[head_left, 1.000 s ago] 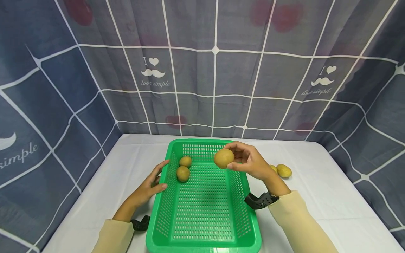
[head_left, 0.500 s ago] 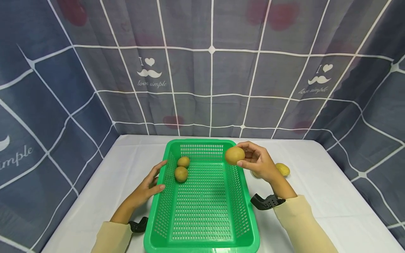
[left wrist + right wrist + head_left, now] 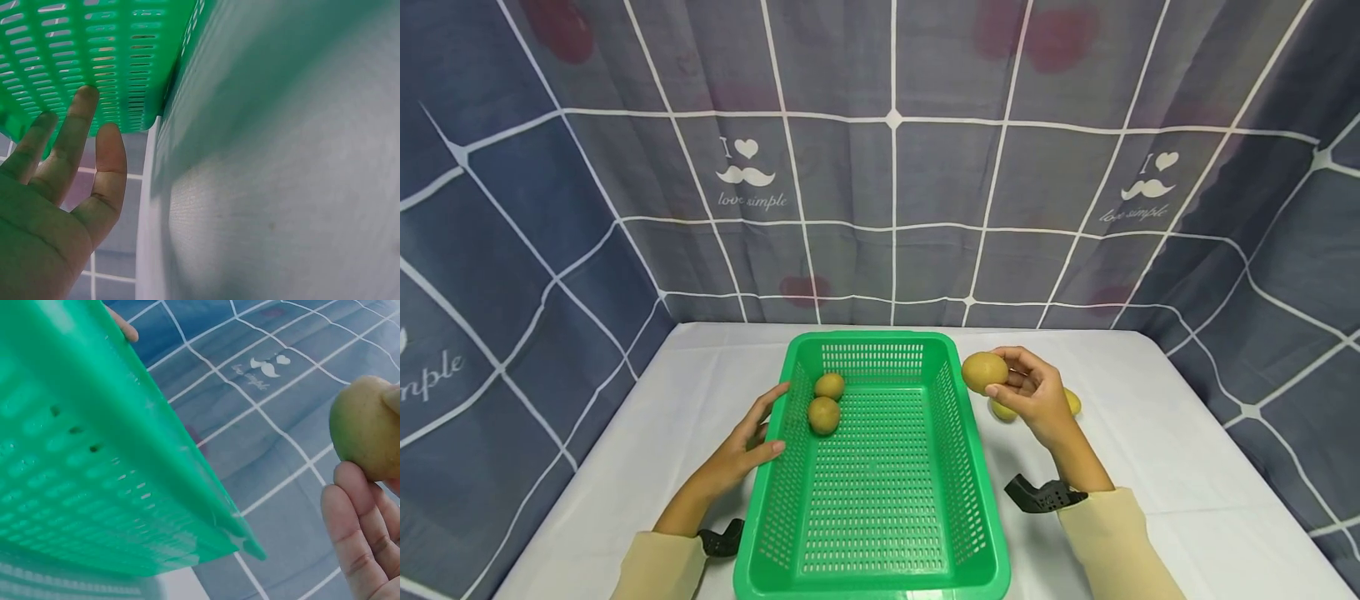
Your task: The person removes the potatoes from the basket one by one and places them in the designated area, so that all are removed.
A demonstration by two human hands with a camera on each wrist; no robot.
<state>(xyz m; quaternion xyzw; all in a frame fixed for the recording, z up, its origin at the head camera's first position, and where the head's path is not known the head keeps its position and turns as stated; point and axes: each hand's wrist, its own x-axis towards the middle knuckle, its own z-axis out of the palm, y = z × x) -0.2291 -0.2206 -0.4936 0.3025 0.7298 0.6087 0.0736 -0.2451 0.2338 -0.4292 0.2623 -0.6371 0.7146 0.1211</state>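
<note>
A yellow-brown potato (image 3: pixel 984 372) is pinched between the thumb and fingers of my right hand (image 3: pixel 1033 392), just outside the right rim of the green basket (image 3: pixel 992 508). In the right wrist view the same potato (image 3: pixel 364 428) sits at the fingertips, clear of the basket wall. My left hand (image 3: pixel 741 454) rests against the basket's left side, fingers spread and thumb at the rim. The left wrist view has those fingers (image 3: pixel 72 131) straight along the perforated wall. Inside the basket, two potatoes (image 3: pixel 824 415) lie by the left wall, one behind the other.
On the white tablecloth (image 3: pixel 1150 467) right of the basket lie a potato (image 3: pixel 1003 411) below the right hand and another potato (image 3: pixel 1073 402), partly hidden behind it. A grey checked curtain (image 3: pixel 857 183) hangs behind and along both sides.
My right hand has moved right with the potato, from over the basket to beyond its right rim. The left hand stays at the basket's side. The whole view has shifted slightly.
</note>
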